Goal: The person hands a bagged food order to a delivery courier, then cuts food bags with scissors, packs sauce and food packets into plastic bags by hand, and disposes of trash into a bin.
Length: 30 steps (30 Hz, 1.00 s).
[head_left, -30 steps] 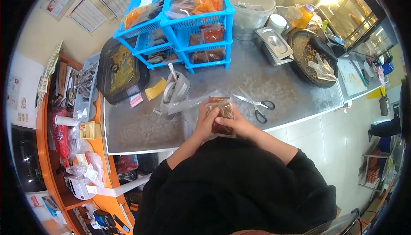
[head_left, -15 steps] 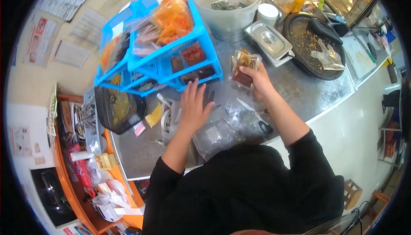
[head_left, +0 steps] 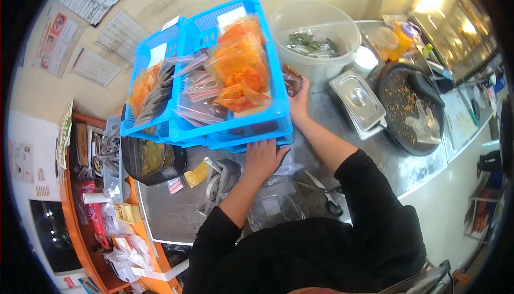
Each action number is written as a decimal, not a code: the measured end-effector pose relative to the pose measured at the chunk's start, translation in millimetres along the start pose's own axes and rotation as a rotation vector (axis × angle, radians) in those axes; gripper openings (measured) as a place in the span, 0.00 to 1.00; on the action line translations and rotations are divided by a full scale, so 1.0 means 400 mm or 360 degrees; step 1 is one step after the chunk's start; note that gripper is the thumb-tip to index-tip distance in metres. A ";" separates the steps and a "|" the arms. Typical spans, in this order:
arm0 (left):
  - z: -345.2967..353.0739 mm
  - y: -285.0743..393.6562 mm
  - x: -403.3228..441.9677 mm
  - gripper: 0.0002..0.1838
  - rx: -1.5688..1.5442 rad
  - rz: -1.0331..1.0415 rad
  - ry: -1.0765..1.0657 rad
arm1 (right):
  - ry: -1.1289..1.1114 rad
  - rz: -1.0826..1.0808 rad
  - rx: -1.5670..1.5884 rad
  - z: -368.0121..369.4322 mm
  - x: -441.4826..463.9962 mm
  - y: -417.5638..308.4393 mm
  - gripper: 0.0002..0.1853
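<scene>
At the right side of the blue basket rack (head_left: pixel 230 133), my right hand (head_left: pixel 300 101) is closed on brown packets (head_left: pixel 292 80), partly hidden by the rack. My left hand (head_left: pixel 263 161) lies at the rack's front lower edge, its thumb spread apart and its fingertips hidden under the rack's edge. Bags of orange food (head_left: pixel 241 69) and zip bags (head_left: pixel 198 93) fill the top baskets. Below my hands, scissors (head_left: pixel 324 191) and a clear plastic bag (head_left: pixel 276 205) lie on the metal table (head_left: pixel 171 213).
Behind the rack's right side is a clear bucket (head_left: pixel 316 31) with green packets. A lidded steel container (head_left: pixel 357 98) and a black stone bowl (head_left: pixel 411 109) stand on the right. A black tray (head_left: pixel 152 160) and a grey tape dispenser (head_left: pixel 219 184) are on the left.
The packets, first between both hands near my body, have moved forward to the rack's right side in my right hand. My left hand has let go of them and reached the rack's front.
</scene>
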<state>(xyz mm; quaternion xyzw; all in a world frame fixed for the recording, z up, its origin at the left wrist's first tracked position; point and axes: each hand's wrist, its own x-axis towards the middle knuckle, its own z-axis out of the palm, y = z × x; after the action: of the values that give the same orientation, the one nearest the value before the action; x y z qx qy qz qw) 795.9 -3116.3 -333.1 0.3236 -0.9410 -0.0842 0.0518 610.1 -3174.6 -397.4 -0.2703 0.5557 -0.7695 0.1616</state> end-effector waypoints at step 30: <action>-0.081 -0.028 -0.402 0.37 -0.1085 -0.0096 0.0243 | -0.1263 -0.0221 -0.1123 0.077 0.182 0.012 0.15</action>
<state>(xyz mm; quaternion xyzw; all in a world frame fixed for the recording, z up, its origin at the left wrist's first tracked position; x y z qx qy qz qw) 934.0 -3029.8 -310.3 0.3208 -0.8422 -0.3705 0.2246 570.0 -3239.8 -377.3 -0.6145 0.6575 -0.3835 0.2075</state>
